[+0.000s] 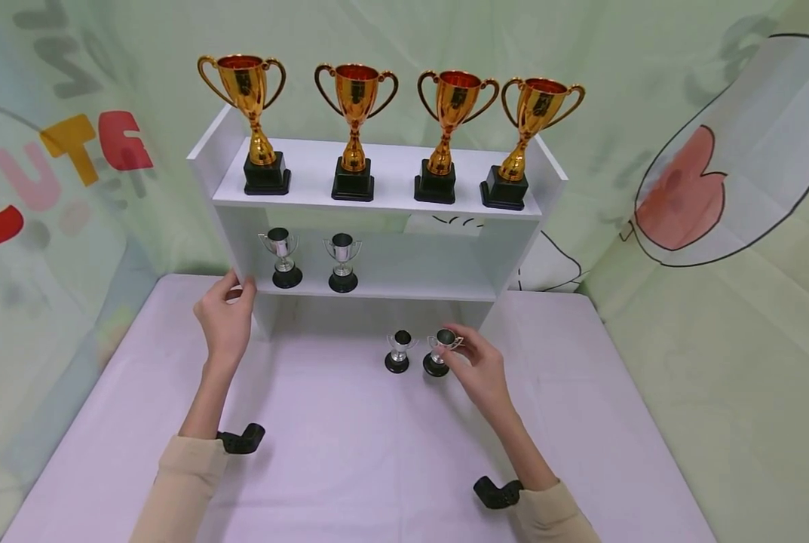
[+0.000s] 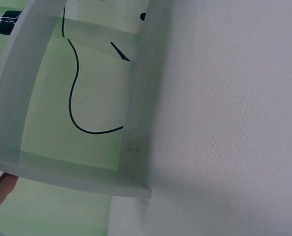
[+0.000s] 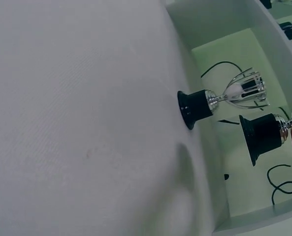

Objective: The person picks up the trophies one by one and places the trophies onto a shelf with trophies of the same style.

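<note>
My right hand (image 1: 475, 369) pinches a small silver trophy (image 1: 445, 338) with a black base. In the right wrist view, the base of that silver trophy (image 3: 261, 137) looks lifted off the table. Just left of it, another small silver trophy (image 1: 399, 347) stands upright on the table in front of the shelf. On the middle board are two more silver trophies (image 1: 282, 256), spaced apart on its left half. My left hand (image 1: 228, 320) grips the left side panel of the white shelf (image 1: 377, 296), thumb at the front edge. Only some of its fingers (image 2: 3, 189) show in the left wrist view.
Several gold trophies (image 1: 354, 98) with black bases line the top board. A pale cloth covers the table (image 1: 350, 452). Behind hangs a light green curtain (image 1: 472, 38) with drawings and letters. Each wrist wears a black camera mount (image 1: 241, 439).
</note>
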`<state>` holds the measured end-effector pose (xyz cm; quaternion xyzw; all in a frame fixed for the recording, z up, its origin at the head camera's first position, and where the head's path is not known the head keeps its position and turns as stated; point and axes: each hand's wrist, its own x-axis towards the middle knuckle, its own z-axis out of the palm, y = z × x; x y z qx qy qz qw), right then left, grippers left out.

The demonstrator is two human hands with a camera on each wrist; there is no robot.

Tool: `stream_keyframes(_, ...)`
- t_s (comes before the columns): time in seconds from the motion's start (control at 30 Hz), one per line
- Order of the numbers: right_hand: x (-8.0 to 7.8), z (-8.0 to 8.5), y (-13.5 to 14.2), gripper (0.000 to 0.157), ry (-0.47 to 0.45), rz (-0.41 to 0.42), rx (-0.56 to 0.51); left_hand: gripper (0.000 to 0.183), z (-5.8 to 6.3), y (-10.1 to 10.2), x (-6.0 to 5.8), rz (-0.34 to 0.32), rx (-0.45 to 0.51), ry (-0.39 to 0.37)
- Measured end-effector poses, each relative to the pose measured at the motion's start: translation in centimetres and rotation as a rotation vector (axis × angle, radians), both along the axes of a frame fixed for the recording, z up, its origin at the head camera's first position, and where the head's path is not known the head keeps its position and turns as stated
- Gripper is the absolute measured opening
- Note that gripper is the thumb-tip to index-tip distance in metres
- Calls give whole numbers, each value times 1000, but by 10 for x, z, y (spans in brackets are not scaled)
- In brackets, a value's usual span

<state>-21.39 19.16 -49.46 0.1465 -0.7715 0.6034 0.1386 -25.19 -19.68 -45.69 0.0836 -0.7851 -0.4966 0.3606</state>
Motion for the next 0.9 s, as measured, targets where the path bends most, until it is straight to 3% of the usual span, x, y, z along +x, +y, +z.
stream_keyframes(0.27,8,22,-5,42,12,14,11,23,0,0,0,-1,3,7)
stream_keyframes(0.9,6,48,-18,42,108,57,16,23,-1,1,1,-9,5,30)
